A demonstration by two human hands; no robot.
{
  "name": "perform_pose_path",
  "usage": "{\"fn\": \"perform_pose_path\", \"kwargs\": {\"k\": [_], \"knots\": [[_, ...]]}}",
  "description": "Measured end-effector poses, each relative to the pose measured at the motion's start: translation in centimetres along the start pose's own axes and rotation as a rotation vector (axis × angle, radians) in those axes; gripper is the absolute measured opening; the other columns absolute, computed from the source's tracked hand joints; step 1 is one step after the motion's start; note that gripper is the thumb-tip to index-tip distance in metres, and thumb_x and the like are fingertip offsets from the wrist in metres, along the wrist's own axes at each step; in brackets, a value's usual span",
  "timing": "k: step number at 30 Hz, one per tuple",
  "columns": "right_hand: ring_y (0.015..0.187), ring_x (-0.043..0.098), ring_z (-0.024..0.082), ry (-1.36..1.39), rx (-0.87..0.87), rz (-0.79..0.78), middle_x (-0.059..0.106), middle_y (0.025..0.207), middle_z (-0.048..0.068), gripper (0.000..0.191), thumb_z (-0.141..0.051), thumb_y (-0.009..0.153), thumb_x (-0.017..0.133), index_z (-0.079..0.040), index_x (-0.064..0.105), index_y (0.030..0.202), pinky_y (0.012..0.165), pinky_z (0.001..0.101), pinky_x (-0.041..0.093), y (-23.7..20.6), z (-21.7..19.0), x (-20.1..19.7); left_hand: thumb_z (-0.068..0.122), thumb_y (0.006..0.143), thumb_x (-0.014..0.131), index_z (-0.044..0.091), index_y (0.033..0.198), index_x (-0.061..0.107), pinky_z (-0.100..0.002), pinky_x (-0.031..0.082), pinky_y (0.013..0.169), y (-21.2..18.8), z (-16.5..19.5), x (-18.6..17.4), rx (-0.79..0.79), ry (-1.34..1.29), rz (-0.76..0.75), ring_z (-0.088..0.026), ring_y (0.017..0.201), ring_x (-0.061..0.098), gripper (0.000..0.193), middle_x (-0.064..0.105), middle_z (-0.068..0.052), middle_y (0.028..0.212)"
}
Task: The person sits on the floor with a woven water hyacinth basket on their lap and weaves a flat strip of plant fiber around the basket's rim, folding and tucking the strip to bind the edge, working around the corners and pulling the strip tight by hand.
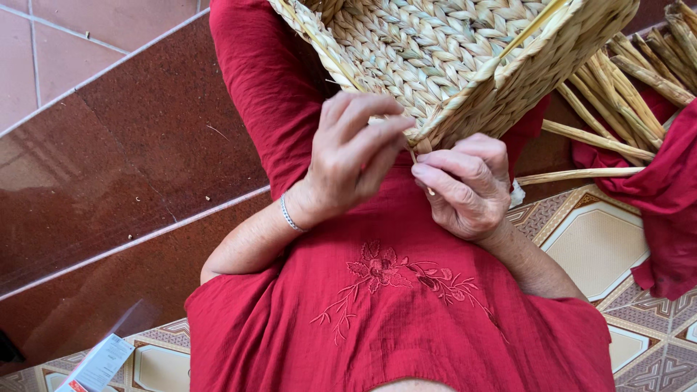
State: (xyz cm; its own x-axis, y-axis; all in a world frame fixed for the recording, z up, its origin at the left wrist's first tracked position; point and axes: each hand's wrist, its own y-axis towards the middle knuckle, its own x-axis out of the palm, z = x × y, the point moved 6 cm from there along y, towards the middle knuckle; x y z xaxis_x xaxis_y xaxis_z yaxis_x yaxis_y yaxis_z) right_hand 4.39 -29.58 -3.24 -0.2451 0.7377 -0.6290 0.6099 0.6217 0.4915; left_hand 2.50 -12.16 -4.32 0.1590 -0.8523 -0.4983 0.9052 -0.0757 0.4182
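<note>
- Woven basket (450, 51) of pale plaited straw, resting tilted on our lap against the red dress (392, 305); its lower corner points down between our two hands.
- Left hand (352, 156): fingers (385, 134) curled narrow, tips pressed to the basket's corner edge; we cannot tell whether a strand is pinched under them. A thin silver bracelet (289, 214) sits at the wrist.
- Right hand (468, 185): fingers (443, 170) folded close, nearly a fist, closed on a thin straw strand (421, 156) that comes out of the basket's corner just beside the left fingertips.
- Loose straw stalks (617, 94), a bundle lying at our right, partly under the basket and across a red cloth (668, 203).
- Floor: dark red tiled step (109, 167) at our left, patterned tile (595, 239) at our right.
- White printed packet (98, 363), near the lower left edge, well apart from both hands.
</note>
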Motion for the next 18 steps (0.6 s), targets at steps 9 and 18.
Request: {"fn": "perform_pose_path", "kwargs": {"k": [9,18], "knots": [[0.094,0.065,0.024,0.102,0.059,-0.055,0.073,0.115,0.008,0.019,-0.002,0.097,0.078,-0.005,0.068,0.112,0.083,0.0378,0.056,0.6,-0.6,0.1,0.023,0.103,0.075,0.011,0.126,0.065,-0.04,0.04,0.106,-0.3,-4.0,2.0,-0.028,-0.269,-0.233,-0.026,0.112,0.059,0.028,0.065,-0.005,0.116],[0.093,0.067,0.024,0.006,-0.037,-0.123,0.073,0.112,0.009,0.019,0.0,0.094,0.079,-0.004,0.069,0.11,0.082,0.0369,0.057,2.0,-2.1,0.7,0.031,0.098,0.077,0.019,0.113,0.071,-0.038,0.037,0.101,-0.8,-5.0,3.1,-0.014,-0.343,-0.135,-0.019,0.103,0.057,0.02,0.066,0.003,0.103]]}}
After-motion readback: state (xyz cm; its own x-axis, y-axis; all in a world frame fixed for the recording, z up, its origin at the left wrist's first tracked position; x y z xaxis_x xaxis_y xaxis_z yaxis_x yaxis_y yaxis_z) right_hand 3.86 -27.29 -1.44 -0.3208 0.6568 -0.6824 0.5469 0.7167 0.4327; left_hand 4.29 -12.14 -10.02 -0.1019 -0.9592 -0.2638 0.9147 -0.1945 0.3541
